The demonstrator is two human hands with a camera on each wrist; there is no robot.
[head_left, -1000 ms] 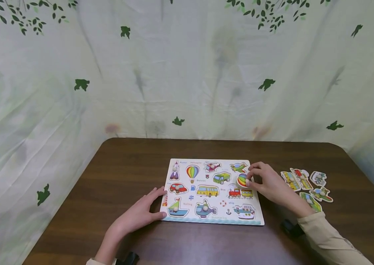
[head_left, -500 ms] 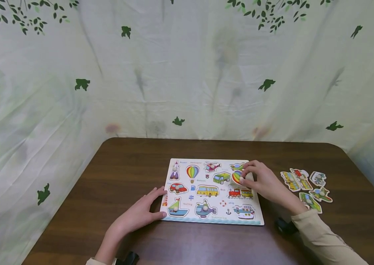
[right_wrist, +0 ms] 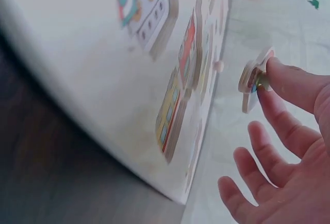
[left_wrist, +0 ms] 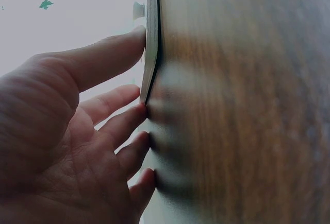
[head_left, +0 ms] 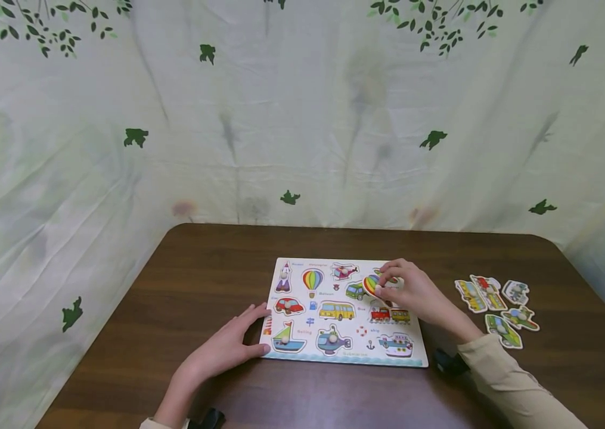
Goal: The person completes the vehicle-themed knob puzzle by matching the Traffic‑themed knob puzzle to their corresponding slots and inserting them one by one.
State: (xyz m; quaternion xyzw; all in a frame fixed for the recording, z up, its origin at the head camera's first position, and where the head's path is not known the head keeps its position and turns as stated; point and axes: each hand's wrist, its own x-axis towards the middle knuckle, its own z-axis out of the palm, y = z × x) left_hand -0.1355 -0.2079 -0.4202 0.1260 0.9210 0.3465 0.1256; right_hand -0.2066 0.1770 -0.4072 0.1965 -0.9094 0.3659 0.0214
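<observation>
A white peg puzzle board point(head_left: 415, 345) with printed vehicles lies on the table in the head view. My left hand point(head_left: 235, 336) rests at its left side, thumb near the front corner and fingertips along the edge; the left wrist view shows these fingers point(left_wrist: 124, 123) beside the board's rim. Over the upper right of the board, my right hand point(head_left: 406, 291) pinches a striped hot-air balloon piece point(head_left: 371, 284) between thumb and index finger. From the right wrist, that balloon piece point(right_wrist: 251, 82) is held up off the board, tilted, with the other fingers spread.
Several loose puzzle pieces point(head_left: 495, 304) lie in a cluster on the brown table point(head_left: 216, 256), right of the board. Rocket point(head_left: 283, 278), sailboat point(head_left: 287, 339) and submarine point(head_left: 332, 341) pieces with knobs sit in the board. A patterned curtain point(head_left: 302, 119) hangs behind the table.
My right hand has carried the balloon piece leftward over the board, from its right edge past the airplane picture toward the green car. The left hand has stayed in place.
</observation>
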